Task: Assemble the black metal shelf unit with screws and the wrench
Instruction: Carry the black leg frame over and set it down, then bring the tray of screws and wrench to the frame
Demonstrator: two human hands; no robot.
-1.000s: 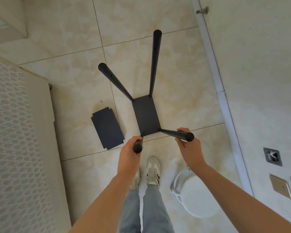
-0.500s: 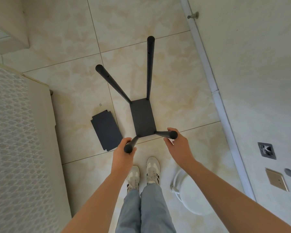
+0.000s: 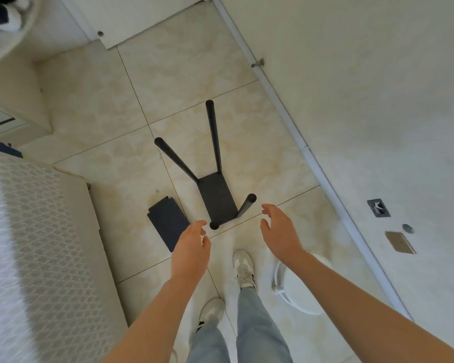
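The black metal shelf unit [image 3: 216, 199] stands on the tiled floor, one flat panel at the bottom with black tube posts rising from its corners toward me. A second loose black panel [image 3: 165, 221] lies flat on the floor to its left. My left hand [image 3: 192, 247] hovers just left of the nearest post top [image 3: 214, 225], fingers apart, holding nothing. My right hand [image 3: 279, 231] is open a little right of the other near post [image 3: 247, 205], not touching it. No screws or wrench are visible.
A white wall with a baseboard [image 3: 312, 153] runs along the right. A quilted white mattress [image 3: 37, 258] fills the left. A round white stool or lid [image 3: 296, 289] sits by my right foot. My shoes [image 3: 244, 268] stand just behind the shelf unit.
Both hands have let go of the two near posts and pulled back slightly. The shelf unit now stands on its own, and my view has tilted up to show more of the floor.
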